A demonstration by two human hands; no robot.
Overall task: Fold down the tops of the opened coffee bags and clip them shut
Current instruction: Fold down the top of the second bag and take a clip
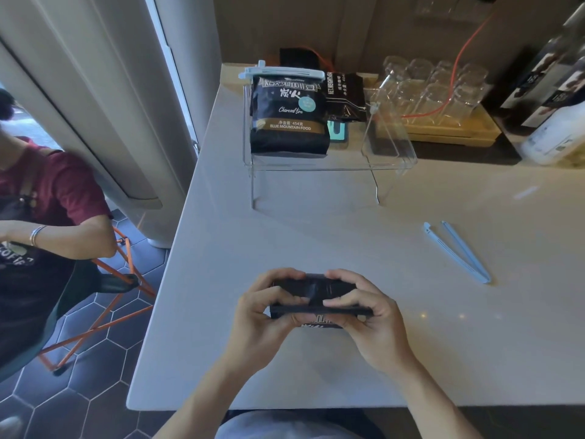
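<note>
We hold a black coffee bag (319, 299) near the table's (316, 232) front edge, our left hand (269, 315) and right hand (367, 318) both pinching its folded top. An open blue clip (459, 251) lies well right; 1 clipped bag (289, 115) stands on the clear rack (389, 160).

"BLUE MOUNTAIN FOOD" on clipped bag (288, 122)

Black coffee bag (319, 296) upright near the table's front edge, top folded over.

Black foil coffee bag (316, 299) between both hands at counter's near edge, open pale-blue plastic clip (457, 251) to its right, clear acrylic shelf (332, 166) behind.
</note>
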